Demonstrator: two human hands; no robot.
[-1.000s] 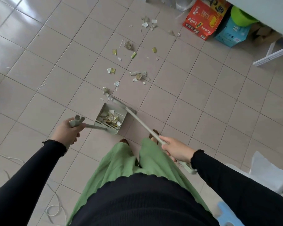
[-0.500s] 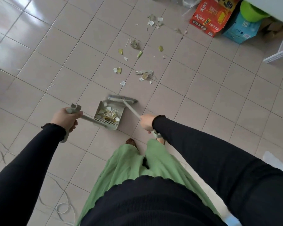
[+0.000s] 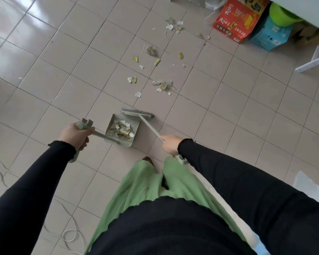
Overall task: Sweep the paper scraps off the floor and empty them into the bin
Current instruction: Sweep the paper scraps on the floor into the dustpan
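A pale green dustpan [image 3: 135,128] rests on the tiled floor and holds several paper scraps [image 3: 122,128]. My left hand [image 3: 75,136] grips the top of its long handle. My right hand [image 3: 170,145] grips the handle of a matching broom, whose brush head [image 3: 137,114] lies at the pan's open far edge. More paper scraps [image 3: 162,84] lie scattered on the tiles beyond the brush, and another cluster of scraps [image 3: 174,26] lies farther off near the boxes. No bin is in view.
A red carton [image 3: 236,23], a blue box [image 3: 269,36] and a green bowl [image 3: 282,15] stand at the far right under a white surface. A white bracket [image 3: 313,60] lies right of them. Loose cord [image 3: 70,234] trails on the floor at lower left.
The broom head has swung round from a slanted position to lie square across the pan's mouth. My right hand slid forward along the broom handle, closer to the pan.
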